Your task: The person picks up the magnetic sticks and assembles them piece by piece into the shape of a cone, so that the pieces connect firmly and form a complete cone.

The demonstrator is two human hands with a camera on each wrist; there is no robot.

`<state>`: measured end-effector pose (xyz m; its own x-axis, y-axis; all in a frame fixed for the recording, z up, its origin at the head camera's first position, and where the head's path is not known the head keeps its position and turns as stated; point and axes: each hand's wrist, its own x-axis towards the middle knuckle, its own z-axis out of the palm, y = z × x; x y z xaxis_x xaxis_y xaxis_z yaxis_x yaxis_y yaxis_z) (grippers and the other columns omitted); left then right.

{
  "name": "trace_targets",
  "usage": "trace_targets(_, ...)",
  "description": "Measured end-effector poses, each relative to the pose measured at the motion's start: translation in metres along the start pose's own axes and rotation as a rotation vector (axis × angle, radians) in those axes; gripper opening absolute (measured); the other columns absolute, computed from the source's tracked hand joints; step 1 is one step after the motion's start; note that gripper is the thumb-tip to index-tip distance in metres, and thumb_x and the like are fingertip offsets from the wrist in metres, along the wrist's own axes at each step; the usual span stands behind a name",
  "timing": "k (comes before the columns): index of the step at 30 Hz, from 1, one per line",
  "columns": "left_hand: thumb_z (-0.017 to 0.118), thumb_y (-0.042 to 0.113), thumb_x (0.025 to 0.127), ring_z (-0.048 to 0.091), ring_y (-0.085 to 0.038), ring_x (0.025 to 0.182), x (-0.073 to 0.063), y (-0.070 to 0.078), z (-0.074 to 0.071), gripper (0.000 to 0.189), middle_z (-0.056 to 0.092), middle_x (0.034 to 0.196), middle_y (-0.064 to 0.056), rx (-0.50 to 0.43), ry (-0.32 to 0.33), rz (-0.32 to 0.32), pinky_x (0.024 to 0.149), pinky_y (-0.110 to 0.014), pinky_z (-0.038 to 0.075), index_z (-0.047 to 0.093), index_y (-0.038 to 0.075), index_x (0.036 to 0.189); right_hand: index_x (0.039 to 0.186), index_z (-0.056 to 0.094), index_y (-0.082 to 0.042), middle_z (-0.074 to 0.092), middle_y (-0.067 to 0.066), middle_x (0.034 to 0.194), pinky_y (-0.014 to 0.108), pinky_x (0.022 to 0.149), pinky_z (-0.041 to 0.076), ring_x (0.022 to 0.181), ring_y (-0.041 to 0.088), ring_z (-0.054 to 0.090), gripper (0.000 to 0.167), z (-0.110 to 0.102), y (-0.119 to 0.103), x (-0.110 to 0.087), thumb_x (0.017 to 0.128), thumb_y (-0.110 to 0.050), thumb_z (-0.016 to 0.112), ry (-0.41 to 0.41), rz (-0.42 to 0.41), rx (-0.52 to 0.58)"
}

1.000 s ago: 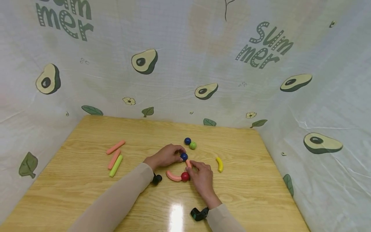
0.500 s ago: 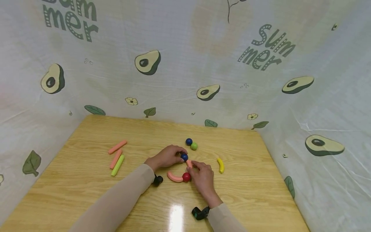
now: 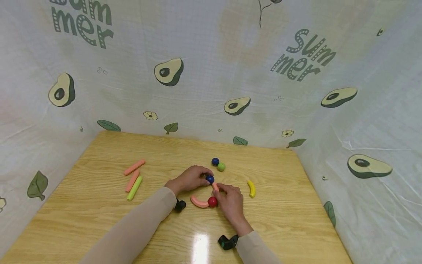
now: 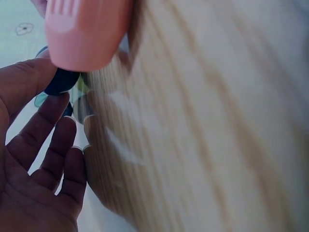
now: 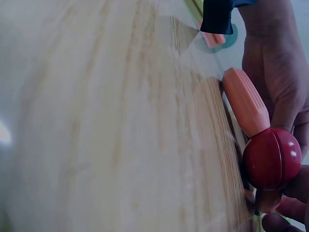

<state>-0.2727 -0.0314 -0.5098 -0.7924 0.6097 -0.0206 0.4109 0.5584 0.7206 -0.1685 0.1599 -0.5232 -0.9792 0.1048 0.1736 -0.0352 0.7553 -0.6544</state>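
My left hand pinches a dark blue ball between thumb and fingertips; in the left wrist view its other fingers are loosely bent. A short pink stick runs from this ball toward a red ball. Thumb and fingers of my right hand grip that stick, covering part of it. A curved pink stick extends left from the red ball, meeting it end-on in the right wrist view. Large in the left wrist view, a pink stick end hides part of the blue ball.
Behind the hands lie another blue ball and a green ball, side by side. A curved yellow stick is to the right. Two pink sticks and a yellow-green stick lie at left. Printed cloth surrounds the wooden table.
The head view has shifted slightly, moving the whole scene a little right in frame. Both hands keep their holds on the blue ball and the short pink stick.
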Motion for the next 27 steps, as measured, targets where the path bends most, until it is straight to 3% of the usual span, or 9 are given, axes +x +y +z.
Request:
trace_targets(10, 0.074, 0.024, 0.101, 0.063, -0.022, 0.130, -0.0015, -0.0022, -0.0008, 0.035, 0.072, 0.135, -0.001, -0.022, 0.005, -0.012, 0.113, -0.045, 0.048, 0.073, 0.021, 0.136, 0.123, 0.080, -0.014, 0.077, 0.008, 0.118, 0.051, 0.091, 0.041, 0.102, 0.029, 0.061, 0.032, -0.0014, -0.0002, -0.0003, 0.096, -0.032, 0.079, -0.013, 0.001, -0.010)
trace_targets(19, 0.073, 0.023, 0.102, 0.064, -0.025, 0.130, -0.0008, -0.0049, -0.0022, 0.035, 0.072, 0.135, -0.004, -0.026, 0.003, 0.012, 0.112, -0.047, 0.049, 0.073, 0.017, 0.136, 0.122, 0.081, -0.015, 0.078, 0.008, 0.116, 0.051, 0.090, 0.042, 0.102, 0.029, 0.062, 0.031, -0.0003, -0.0003, -0.0002, 0.095, -0.031, 0.080, -0.004, -0.011, -0.007)
trace_targets(27, 0.072, 0.025, 0.102, 0.061, -0.026, 0.133, -0.0031, -0.0032, -0.0030, 0.039, 0.070, 0.139, -0.004, -0.048, -0.009, -0.019, 0.115, -0.048, 0.046, 0.070, 0.017, 0.140, 0.123, 0.080, -0.016, 0.077, 0.008, 0.118, 0.049, 0.090, 0.040, 0.101, 0.027, 0.060, 0.032, -0.0006, -0.0005, -0.0004, 0.096, -0.033, 0.079, -0.018, 0.012, 0.006)
